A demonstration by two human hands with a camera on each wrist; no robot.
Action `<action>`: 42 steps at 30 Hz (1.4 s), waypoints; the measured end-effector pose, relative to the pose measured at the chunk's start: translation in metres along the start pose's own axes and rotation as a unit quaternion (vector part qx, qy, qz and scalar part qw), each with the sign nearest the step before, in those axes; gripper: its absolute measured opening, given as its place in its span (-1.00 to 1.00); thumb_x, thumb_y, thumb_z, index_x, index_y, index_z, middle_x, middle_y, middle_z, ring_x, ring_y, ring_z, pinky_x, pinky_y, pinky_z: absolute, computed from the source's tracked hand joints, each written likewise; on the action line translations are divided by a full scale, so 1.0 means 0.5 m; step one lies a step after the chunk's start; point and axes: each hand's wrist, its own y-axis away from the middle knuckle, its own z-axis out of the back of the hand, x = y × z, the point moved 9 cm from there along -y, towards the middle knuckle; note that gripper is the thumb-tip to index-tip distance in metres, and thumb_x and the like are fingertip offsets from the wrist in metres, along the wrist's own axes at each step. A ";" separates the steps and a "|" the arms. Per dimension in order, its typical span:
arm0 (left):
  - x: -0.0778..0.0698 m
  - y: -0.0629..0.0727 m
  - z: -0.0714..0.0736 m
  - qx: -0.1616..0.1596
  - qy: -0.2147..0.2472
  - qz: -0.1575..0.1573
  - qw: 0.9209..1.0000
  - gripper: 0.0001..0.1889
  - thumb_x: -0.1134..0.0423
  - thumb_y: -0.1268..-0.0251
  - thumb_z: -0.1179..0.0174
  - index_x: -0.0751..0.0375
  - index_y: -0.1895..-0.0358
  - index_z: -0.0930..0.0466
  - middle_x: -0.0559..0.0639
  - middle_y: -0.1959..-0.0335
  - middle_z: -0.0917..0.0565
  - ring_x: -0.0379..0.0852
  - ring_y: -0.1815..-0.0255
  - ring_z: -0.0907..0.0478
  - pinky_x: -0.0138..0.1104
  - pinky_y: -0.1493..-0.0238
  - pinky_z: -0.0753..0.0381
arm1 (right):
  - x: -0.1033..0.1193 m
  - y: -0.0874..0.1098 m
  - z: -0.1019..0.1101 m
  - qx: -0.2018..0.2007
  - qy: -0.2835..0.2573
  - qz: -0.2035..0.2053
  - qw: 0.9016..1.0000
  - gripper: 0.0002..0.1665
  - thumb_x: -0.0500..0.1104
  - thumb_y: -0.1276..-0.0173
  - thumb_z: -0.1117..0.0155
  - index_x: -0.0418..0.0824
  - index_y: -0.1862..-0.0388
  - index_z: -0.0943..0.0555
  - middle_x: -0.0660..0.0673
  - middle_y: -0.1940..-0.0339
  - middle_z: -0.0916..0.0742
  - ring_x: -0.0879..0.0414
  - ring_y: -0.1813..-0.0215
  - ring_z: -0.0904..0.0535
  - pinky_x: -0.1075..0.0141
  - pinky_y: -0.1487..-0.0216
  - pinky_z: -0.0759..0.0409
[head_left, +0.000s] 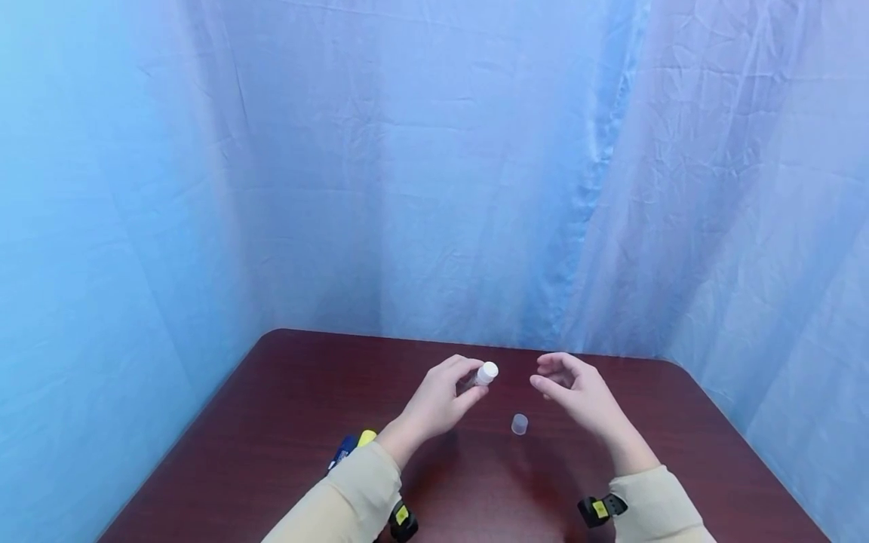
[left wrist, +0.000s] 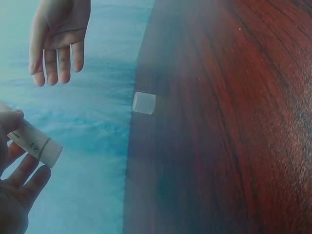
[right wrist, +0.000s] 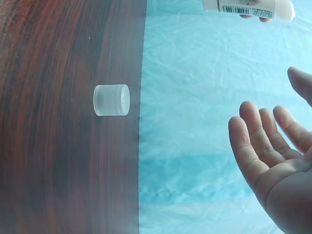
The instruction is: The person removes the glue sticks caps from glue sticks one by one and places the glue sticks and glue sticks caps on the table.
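White cylindrical plastic bottle with a printed label (right wrist: 258, 9) is off the desk (head_left: 305, 392), raised in your left hand (head_left: 441, 394), whose thumb and fingers pinch it around the body. Your right hand (head_left: 580, 394) holds nothing; its fingers are loosely bent, with the thumb apart from them. Seen from your right hand, the bottle lies to the left at much the same depth, with a bare gap between fingertips and bottle. Its long axis runs nearly upright, the white top end tilted over towards your right side (the head view shows that round end face plainly).

Below, the small translucent ribbed plastic cap (head_left: 519, 424) stands on the desk between your hands, closer to the near edge than either; you have neither hand clearly nearer to it. Beside your left sleeve (head_left: 360, 486), a dark blue item (head_left: 343, 450) and a yellow item (head_left: 367, 436) lie towards the desk's left edge, partly covered.
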 end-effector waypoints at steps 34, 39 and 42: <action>0.066 0.002 -0.076 0.009 0.049 0.094 0.994 -0.73 0.29 -0.38 -0.34 0.11 -0.11 -0.66 -0.12 0.11 -0.64 -0.23 0.14 -0.66 -0.27 0.00 -0.65 | -0.055 0.001 -0.024 0.005 -0.061 -0.074 0.995 -0.46 -0.09 -0.40 -0.43 -0.38 -0.20 -0.53 -0.29 -0.05 -0.70 -0.23 -0.06 -0.67 0.00 0.05 -0.70; 0.071 0.003 -0.087 0.017 0.044 0.101 0.994 -0.72 0.26 -0.39 -0.34 0.10 -0.12 -0.66 -0.14 0.10 -0.64 -0.28 0.12 -0.65 -0.26 -0.04 -0.64 | -0.062 0.003 -0.029 0.005 -0.067 -0.080 0.995 -0.48 -0.12 -0.40 -0.43 -0.38 -0.19 -0.53 -0.29 -0.04 -0.70 -0.21 -0.06 -0.68 0.01 0.05 -0.70; 0.072 0.002 -0.089 0.015 0.046 0.101 0.994 -0.72 0.28 -0.39 -0.34 0.12 -0.13 -0.66 -0.11 0.10 -0.65 -0.23 0.11 -0.66 -0.18 -0.05 -0.65 | -0.067 0.002 -0.032 0.004 -0.069 -0.083 0.994 -0.48 -0.13 -0.39 -0.43 -0.39 -0.19 -0.53 -0.29 -0.04 -0.70 -0.15 -0.02 -0.70 0.05 0.06 -0.70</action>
